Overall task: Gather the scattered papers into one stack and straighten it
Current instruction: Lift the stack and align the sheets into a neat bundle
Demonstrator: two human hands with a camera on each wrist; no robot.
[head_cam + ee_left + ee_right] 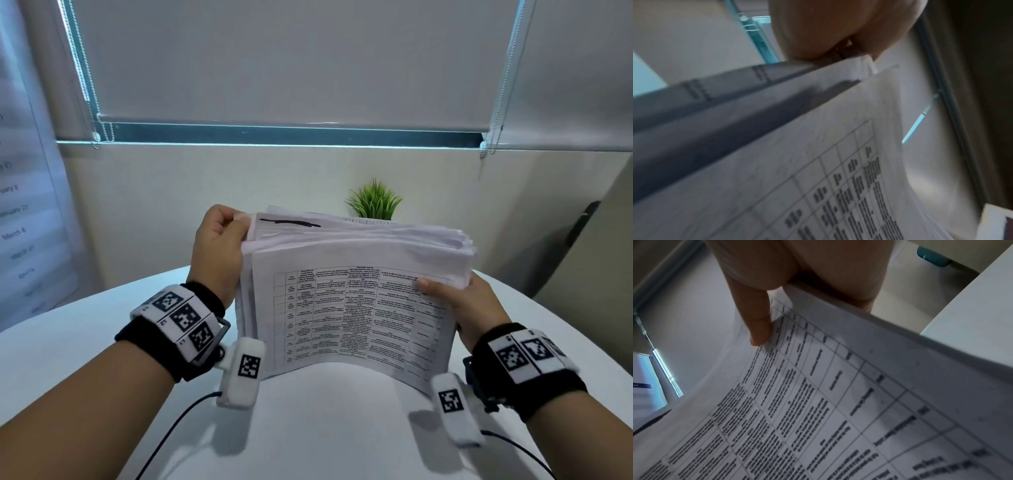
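Papers [346, 308] in one thick uneven stack, printed table facing up

Table print on the paper stack [356, 308] too small to read — left hand [219, 246] fingertips hidden behind sheets; left wrist view blurred, pages cut off.

round white table [102, 359], stack of papers [342, 308] on edge on it, 2 thin cables [171, 428]

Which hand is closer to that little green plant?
The right hand looks nearer; it grips the paper stack below the plant. The left hand grips the far side.
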